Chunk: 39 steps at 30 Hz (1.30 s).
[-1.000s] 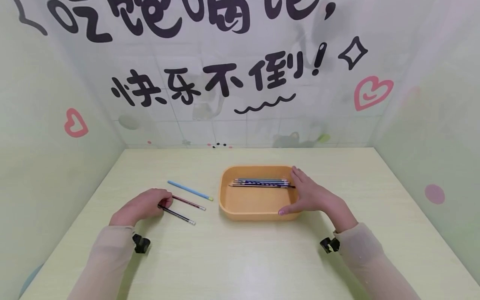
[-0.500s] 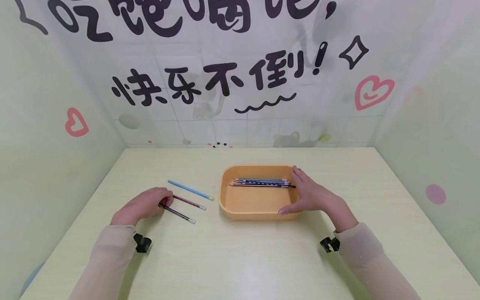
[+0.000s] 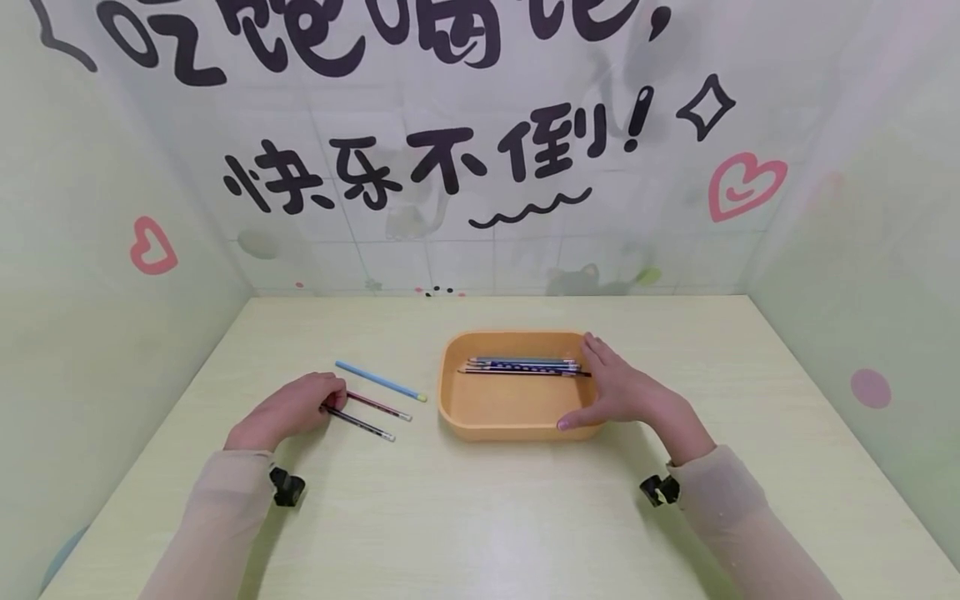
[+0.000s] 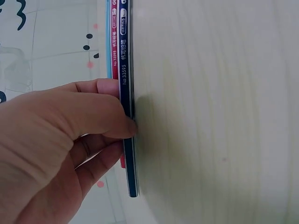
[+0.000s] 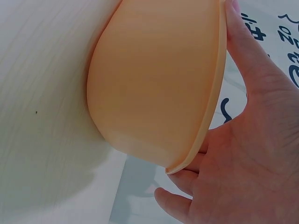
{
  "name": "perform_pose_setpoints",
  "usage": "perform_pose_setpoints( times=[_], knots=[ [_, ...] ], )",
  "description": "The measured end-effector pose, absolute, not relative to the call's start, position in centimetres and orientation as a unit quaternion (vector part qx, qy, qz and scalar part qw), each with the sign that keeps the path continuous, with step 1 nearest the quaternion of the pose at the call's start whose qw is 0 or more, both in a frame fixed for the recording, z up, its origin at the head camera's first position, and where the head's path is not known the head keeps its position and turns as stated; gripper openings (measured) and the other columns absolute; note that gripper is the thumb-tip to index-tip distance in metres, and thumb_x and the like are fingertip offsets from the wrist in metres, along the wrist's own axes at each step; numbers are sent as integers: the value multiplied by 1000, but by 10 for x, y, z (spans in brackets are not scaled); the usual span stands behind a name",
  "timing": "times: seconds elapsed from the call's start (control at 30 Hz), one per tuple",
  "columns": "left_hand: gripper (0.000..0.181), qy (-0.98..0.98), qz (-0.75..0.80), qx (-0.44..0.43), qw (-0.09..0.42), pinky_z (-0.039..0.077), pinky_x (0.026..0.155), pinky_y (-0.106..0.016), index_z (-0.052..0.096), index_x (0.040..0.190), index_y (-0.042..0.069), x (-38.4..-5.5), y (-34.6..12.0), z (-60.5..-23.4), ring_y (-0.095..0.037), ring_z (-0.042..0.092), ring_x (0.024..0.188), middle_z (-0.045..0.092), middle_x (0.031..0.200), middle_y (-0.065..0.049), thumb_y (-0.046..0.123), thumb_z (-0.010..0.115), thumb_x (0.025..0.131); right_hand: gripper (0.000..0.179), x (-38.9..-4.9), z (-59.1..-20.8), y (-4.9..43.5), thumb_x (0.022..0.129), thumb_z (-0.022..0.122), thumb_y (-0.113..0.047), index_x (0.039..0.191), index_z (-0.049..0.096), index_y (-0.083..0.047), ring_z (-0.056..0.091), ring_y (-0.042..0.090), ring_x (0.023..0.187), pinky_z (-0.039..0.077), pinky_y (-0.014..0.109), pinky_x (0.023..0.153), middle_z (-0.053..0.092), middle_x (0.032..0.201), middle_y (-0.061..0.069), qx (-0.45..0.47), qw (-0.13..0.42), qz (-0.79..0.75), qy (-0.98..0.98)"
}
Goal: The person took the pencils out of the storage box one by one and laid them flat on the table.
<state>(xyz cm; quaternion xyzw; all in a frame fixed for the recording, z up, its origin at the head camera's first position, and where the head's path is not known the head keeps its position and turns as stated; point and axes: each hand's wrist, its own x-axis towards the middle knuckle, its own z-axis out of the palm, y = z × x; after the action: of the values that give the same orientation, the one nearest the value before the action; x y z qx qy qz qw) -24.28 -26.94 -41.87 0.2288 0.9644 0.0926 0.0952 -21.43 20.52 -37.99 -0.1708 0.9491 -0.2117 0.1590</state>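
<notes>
My left hand [image 3: 292, 408] pinches a dark navy pencil [image 4: 129, 163] between thumb and fingers, near its end without the eraser. The pencil's white eraser end points right, toward the box. Close behind it lies a red pencil [image 3: 378, 406], partly covered by the fingers; whether they also touch it I cannot tell. Farther back is a light blue pencil [image 3: 381, 381] with a yellow-green end. My right hand [image 3: 633, 392] holds the right end of an orange plastic box [image 3: 495, 432], thumb at the front rim and fingers at the back. Several pencils [image 3: 525, 367] lie side by side inside it.
The pale wood-grain table [image 3: 480, 517] is bounded by light printed walls at the back and sides. A black wrist mount [image 3: 287, 487] sits at the left sleeve, and another black mount [image 3: 660, 490] at the right sleeve.
The dark pencil's eraser end has swung slightly back and right, nearer to the red pencil, with a small shift of my left hand. My right hand and the box stay put.
</notes>
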Motion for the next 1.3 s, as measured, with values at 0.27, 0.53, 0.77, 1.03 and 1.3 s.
perform_pose_setpoints(
  times=[0.27,0.53,0.77,1.03,1.3],
  knots=[
    [30,968,94,210,103,42,75,-34,57,83,17,-242,-270,-418,-19,47,84,53,85,1,-13,57,81,132,-213,-379,204,71,79,-63,155,7,9,4,45,153,18,61,120,0,165,26,-171,160,-213,949],
    [26,966,108,206,109,43,78,-35,59,86,16,-241,-269,-415,-19,47,86,54,88,1,-9,61,82,132,-214,-379,204,71,79,-64,156,7,8,3,45,153,18,61,121,-1,166,25,-168,161,-210,950],
    [19,964,135,205,99,44,76,-33,60,92,11,-242,-265,-410,-18,49,84,56,87,0,-5,62,83,133,-215,-380,205,71,79,-65,156,7,8,4,44,153,18,61,121,0,166,25,-170,158,-205,951],
    [19,961,158,199,105,48,81,-37,58,98,8,-243,-259,-405,-21,53,89,60,94,-4,3,69,83,133,-214,-381,205,71,79,-64,156,7,8,4,45,153,18,61,121,-1,166,25,-170,158,-206,950],
    [24,959,166,214,87,50,90,-43,59,100,9,-241,-249,-398,-21,58,97,63,99,-3,14,76,83,132,-214,-381,205,71,79,-64,156,7,8,3,45,153,18,61,121,-1,166,25,-171,159,-208,950]
  ],
)
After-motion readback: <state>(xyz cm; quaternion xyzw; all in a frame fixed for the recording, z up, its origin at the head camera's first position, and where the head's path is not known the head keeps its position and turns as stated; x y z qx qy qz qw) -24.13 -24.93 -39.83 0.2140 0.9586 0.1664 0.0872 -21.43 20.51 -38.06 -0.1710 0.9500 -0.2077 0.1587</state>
